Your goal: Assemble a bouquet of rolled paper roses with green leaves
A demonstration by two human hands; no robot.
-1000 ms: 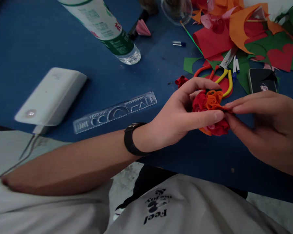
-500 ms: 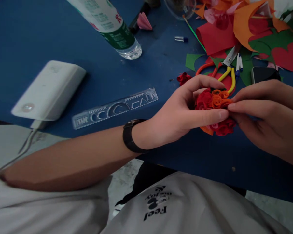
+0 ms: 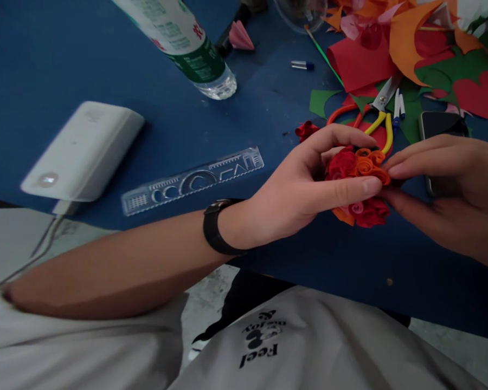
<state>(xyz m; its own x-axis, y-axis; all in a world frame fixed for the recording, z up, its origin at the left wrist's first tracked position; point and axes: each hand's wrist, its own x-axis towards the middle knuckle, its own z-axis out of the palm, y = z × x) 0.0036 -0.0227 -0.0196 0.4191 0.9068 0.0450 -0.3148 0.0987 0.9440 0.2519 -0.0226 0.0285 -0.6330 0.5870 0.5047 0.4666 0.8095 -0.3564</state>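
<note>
My left hand [image 3: 305, 181] is wrapped round a bunch of rolled paper flowers [image 3: 344, 164] in red, orange and pink, its thumb lying across the front. From the right, my right hand [image 3: 447, 187] pinches the edge of an orange paper flower [image 3: 377, 174] on that bunch. The underside of the bunch is hidden by my fingers. Just beyond my hands lie scissors [image 3: 386, 93] with silver blades and a tool's yellow and red handles [image 3: 376, 123]. A loose red paper flower [image 3: 307, 130] rests by my left knuckles.
Left of my hands are a clear stencil ruler [image 3: 193, 181] and a white power bank [image 3: 83, 151] with a cable. A water bottle [image 3: 195, 54] stands at the back. Paper scraps [image 3: 360, 64] pile up far right. A dark phone [image 3: 441, 124] lies partly under my right hand.
My right hand has shifted slightly right, and its fingers have opened out a little at the orange flower, showing more of it and the phone. My left hand stays nearly still.
</note>
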